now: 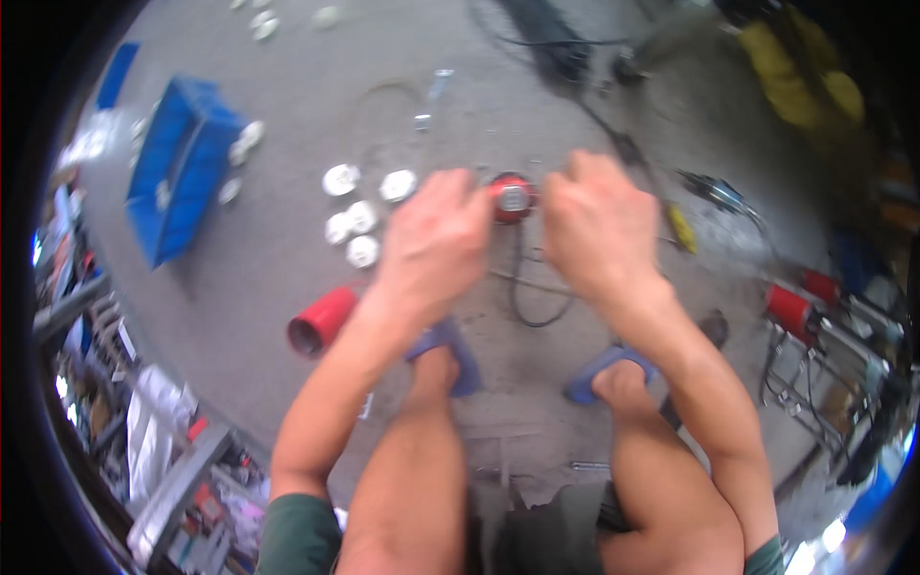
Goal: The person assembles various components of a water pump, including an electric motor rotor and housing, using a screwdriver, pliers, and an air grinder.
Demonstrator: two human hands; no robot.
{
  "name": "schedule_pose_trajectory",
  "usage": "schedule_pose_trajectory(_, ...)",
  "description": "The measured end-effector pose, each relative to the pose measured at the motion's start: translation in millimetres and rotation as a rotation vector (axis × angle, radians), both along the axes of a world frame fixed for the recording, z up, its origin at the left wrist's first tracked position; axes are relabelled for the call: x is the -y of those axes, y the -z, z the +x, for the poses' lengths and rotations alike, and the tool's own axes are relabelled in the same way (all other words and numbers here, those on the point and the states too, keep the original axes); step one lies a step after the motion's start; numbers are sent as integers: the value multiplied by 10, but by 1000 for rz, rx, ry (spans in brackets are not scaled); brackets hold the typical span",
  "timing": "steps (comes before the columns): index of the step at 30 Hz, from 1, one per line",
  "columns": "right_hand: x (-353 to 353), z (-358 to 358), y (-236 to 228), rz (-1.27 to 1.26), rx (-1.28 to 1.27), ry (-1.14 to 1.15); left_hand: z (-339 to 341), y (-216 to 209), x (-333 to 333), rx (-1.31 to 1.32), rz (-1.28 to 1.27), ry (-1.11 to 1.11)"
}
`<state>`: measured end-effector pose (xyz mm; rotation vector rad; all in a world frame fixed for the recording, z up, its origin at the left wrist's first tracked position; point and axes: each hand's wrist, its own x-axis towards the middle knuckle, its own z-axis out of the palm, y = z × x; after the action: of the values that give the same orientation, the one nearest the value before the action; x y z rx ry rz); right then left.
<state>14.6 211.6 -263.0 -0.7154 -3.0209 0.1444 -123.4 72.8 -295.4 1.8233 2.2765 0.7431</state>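
Observation:
My left hand (443, 228) and my right hand (602, 222) are raised in front of me at about the same height, slightly apart. The fingers of both are curled closed, and what they grip, if anything, is hidden. Between them shows a round red part (500, 180) with a silvery centre, and a black cable (518, 287) curves below it. Left of my left hand several round white pieces (362, 251) lie on the floor. Close to my left forearm rests a hollow red cylinder (314, 326) on its side. Motion blurs the hands a little.
A blue plastic bin (177, 182) lies at the left with white pieces around it. Ahead is a wrench (440, 84). A dark tool with a cord (561, 53) is at the far side. Red-ended metal parts (791, 311) stand at right, a cluttered rack (177, 498) at lower left.

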Motion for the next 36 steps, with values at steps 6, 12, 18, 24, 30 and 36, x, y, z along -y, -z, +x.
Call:
schedule_pose_trajectory(6, -22, 43, 306, -10, -179, 57, 124, -37, -133, 89, 91, -200)
schedule_pose_trajectory(12, 23, 38, 230, 10, -79, 174, 141, 0, -103, -13, 22, -216)
schedule_pose_trajectory(18, -23, 63, 96, -81, -128, -17, -62, -60, -97, 156, -38, -40)
schedule_pose_trajectory(24, -65, 118, 310, -169, -242, 31, 82, -69, -203, 87, 53, -216)
schedule_pose_trajectory(30, -32, 71, 331, -119, -211, 109, 77, -1, -145, -27, -43, -257)
schedule_pose_trajectory(36, -100, 105, 110, -78, -154, 40, -167, -28, -170, 148, -9, 71)
